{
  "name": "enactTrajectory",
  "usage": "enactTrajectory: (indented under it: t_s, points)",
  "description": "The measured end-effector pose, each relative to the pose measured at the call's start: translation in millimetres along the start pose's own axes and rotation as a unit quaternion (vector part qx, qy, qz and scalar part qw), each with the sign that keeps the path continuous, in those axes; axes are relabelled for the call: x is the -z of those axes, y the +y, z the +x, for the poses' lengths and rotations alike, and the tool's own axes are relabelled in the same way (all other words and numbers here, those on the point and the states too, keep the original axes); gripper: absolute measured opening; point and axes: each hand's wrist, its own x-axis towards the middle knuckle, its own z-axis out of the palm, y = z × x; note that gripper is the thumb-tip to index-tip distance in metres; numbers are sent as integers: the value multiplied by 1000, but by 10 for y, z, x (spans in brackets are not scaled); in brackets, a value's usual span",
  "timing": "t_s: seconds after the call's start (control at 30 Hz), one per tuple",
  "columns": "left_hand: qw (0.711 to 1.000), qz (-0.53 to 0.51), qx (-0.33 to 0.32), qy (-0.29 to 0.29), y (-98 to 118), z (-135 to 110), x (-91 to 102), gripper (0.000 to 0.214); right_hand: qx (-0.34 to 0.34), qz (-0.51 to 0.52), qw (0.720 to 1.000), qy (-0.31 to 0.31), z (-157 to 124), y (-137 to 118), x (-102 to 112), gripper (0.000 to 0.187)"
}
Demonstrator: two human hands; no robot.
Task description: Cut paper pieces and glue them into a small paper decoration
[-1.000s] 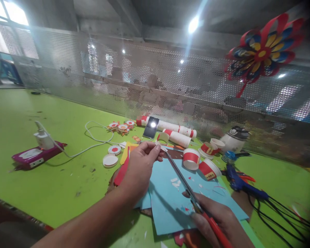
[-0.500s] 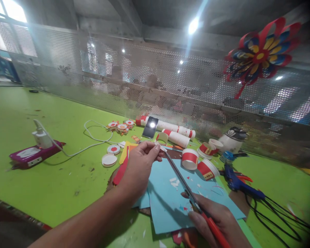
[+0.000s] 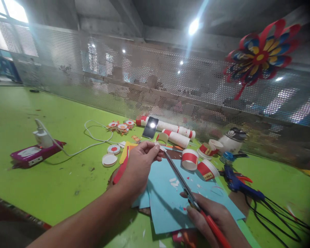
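My left hand [image 3: 139,168] hovers over the paper pile with thumb and fingers pinched on a small piece that I cannot make out. The tips of red-handled scissors [image 3: 182,184] meet that pinch. My right hand [image 3: 214,220] grips the scissor handles at the lower right. Beneath both hands lie light blue paper sheets [image 3: 167,203] on top of red, yellow and brown sheets [image 3: 122,163]. Small white and red scraps dot the blue paper.
Cut red-and-white paper cups [image 3: 189,159], stacked cups [image 3: 174,132], a phone [image 3: 150,127], round lids [image 3: 110,159], a blue glue gun [image 3: 237,184] with black cables, a charger on a purple pack [image 3: 33,153]. A perforated metal screen [image 3: 93,75] backs the green table [image 3: 54,179]; a paper pinwheel [image 3: 259,57] hangs on it.
Both hands and the scissors stay almost where they were. The camera has shifted slightly, so everything sits a little further left in the picture.
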Motion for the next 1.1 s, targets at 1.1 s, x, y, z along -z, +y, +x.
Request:
enactTrajectory:
  t_s: [1.1]
  points:
    - [1000,-20,-1,11,4,-13,-18,10,51,-24,998,-14,5,31,-20,35]
